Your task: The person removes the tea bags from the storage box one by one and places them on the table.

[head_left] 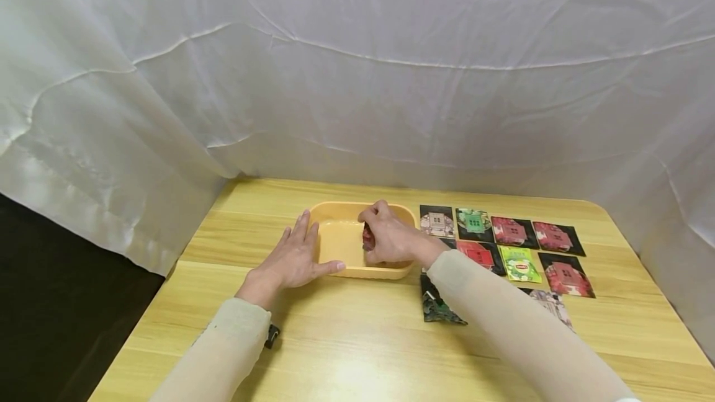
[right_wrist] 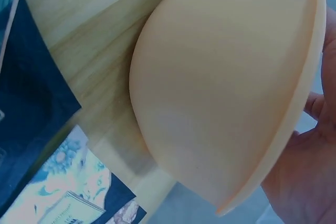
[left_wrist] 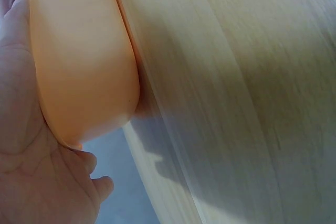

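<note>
A shallow yellow-orange plastic tray [head_left: 337,247] stands near the back of the table. My left hand [head_left: 287,260] rests along its left end, fingers straight and thumb extended over the near rim. In the left wrist view, the palm [left_wrist: 37,150] lies against the tray's rim. My right hand [head_left: 393,239] reaches over the tray's right end with curled fingers, pinching a dark red sachet [head_left: 367,237], mostly hidden by the hand. In the right wrist view, the tray's outer wall [right_wrist: 220,77] hides most of that hand [right_wrist: 304,166].
Right of the tray lie flat tea sachets in rows, among them a yellow-green one [head_left: 520,264], a red one [head_left: 481,256] and a green one [head_left: 473,223]. A dark sachet [head_left: 438,306] lies nearer me. A small black object [head_left: 272,335] sits beside my left sleeve. White curtains [head_left: 357,110] enclose the table.
</note>
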`<act>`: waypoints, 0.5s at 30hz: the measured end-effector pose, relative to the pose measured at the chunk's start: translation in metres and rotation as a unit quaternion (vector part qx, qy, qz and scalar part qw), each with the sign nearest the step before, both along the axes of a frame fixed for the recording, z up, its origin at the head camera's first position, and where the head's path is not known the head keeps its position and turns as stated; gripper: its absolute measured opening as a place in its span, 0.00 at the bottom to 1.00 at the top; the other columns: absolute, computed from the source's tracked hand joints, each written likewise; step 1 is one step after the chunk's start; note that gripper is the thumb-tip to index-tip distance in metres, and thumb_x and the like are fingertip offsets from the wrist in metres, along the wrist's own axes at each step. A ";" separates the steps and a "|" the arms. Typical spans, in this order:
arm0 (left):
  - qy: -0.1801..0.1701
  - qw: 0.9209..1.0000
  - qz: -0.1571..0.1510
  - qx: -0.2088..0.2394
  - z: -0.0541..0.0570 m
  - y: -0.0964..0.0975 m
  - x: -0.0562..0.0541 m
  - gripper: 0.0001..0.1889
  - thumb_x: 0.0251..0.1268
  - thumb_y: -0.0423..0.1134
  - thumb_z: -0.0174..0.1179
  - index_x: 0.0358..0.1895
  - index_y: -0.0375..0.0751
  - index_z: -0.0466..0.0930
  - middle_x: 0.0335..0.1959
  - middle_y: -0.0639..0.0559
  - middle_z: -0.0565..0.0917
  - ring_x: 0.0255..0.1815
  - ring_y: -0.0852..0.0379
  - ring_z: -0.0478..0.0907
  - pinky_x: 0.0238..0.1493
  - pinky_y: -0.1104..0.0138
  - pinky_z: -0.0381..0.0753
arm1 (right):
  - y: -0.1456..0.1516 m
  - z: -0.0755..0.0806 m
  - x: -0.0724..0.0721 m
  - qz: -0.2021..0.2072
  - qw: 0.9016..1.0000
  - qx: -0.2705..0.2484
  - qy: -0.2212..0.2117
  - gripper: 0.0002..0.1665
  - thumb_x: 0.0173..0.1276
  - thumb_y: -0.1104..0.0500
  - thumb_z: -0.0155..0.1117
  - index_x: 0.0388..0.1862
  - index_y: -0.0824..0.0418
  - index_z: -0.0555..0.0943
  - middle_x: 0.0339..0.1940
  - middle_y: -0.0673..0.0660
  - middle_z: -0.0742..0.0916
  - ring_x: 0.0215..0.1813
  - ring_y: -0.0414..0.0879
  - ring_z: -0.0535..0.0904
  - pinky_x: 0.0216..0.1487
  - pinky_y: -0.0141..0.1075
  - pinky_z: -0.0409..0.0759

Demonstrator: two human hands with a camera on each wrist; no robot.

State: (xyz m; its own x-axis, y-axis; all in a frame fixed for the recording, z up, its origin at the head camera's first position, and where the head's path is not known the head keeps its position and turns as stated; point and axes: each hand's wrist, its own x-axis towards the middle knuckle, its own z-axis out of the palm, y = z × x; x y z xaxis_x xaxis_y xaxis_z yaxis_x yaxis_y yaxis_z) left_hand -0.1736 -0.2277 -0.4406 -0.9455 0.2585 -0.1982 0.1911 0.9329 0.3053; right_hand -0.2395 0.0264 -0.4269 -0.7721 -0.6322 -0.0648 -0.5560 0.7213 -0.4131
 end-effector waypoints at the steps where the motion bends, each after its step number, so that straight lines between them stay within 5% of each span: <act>1: -0.001 1.000 0.000 0.000 0.000 0.000 0.000 0.68 0.60 0.87 0.45 0.86 0.33 0.41 0.87 0.38 0.26 0.89 0.42 0.29 0.88 0.44 0.40 | 0.000 0.000 0.000 0.000 1.000 0.003 0.001 0.45 0.59 0.53 0.77 0.74 0.58 0.70 0.70 0.64 0.68 0.61 0.53 0.74 0.58 0.43 0.82; 8: 0.006 1.000 -0.007 0.001 -0.002 0.000 -0.001 0.67 0.61 0.86 0.46 0.86 0.33 0.43 0.87 0.37 0.26 0.89 0.43 0.29 0.88 0.45 0.39 | -0.001 -0.006 0.000 0.001 1.000 0.007 0.012 0.42 0.61 0.52 0.77 0.72 0.60 0.72 0.67 0.63 0.71 0.64 0.54 0.71 0.64 0.46 0.80; 15: 0.010 1.000 -0.010 0.001 -0.002 0.000 -0.001 0.67 0.62 0.85 0.47 0.85 0.31 0.43 0.87 0.36 0.27 0.89 0.42 0.29 0.88 0.44 0.40 | -0.001 -0.004 0.000 -0.018 1.000 -0.017 -0.007 0.49 0.59 0.50 0.77 0.77 0.56 0.68 0.67 0.64 0.69 0.51 0.50 0.77 0.50 0.41 0.82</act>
State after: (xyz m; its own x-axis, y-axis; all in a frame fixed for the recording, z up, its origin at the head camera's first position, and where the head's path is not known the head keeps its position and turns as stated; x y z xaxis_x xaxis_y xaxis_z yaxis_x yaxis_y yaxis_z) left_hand -0.1743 -0.2280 -0.4425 -0.9437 0.2785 -0.1787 0.2166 0.9281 0.3027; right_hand -0.2398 0.0256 -0.4308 -0.7930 -0.6069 -0.0542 -0.5249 0.7256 -0.4450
